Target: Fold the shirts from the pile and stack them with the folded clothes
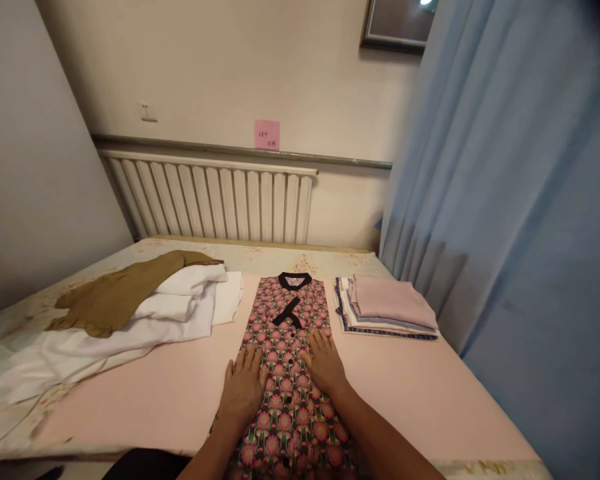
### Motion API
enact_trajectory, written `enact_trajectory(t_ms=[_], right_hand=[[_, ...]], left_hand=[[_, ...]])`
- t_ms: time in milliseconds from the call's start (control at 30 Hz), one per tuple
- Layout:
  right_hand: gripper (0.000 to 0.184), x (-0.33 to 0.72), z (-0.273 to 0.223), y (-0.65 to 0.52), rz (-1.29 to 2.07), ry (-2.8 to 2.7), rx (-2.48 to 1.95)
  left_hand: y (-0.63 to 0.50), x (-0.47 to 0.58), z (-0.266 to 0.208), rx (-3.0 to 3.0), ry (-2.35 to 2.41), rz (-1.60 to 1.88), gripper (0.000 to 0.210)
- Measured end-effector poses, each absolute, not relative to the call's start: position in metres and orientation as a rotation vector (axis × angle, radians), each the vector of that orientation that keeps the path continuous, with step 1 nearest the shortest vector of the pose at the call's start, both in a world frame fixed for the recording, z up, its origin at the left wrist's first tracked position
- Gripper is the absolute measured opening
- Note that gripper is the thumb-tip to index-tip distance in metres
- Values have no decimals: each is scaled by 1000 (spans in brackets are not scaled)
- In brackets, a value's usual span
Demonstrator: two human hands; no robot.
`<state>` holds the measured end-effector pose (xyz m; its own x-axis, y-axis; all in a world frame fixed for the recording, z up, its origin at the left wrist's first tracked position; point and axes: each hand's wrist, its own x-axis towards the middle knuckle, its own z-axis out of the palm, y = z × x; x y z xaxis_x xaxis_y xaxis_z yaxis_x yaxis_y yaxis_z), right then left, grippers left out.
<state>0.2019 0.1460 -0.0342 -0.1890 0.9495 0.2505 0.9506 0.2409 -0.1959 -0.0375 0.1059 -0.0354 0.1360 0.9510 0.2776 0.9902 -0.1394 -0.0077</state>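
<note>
A pink and dark flower-patterned blouse [283, 383] lies face up with its sides folded in, long and narrow. Its collar and neck tie are black, and black buttons run down the front. My left hand [245, 383] rests flat on the blouse's left edge, fingers apart. On the right part of the blouse, a bit farther up, my right hand [325, 363] presses flat with fingers stretched out. Neither hand grasps the cloth. The lower end of the blouse runs out of view at the bottom.
A pink sheet [150, 400] covers the table under the blouse. Loose white garments [180, 300] and a brown garment [125, 293] lie heaped at left. A stack of folded clothes [390, 307] sits at right, beside a blue curtain [460, 200]. Behind stands a radiator [215, 200].
</note>
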Motion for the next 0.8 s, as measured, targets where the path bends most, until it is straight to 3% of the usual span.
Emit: enact_trajectory(t_ms=[800], right_hand=[[61, 198, -39, 90, 43, -2260, -1694]], left_hand=[[109, -38, -39, -2228, -1945, -322, 54]])
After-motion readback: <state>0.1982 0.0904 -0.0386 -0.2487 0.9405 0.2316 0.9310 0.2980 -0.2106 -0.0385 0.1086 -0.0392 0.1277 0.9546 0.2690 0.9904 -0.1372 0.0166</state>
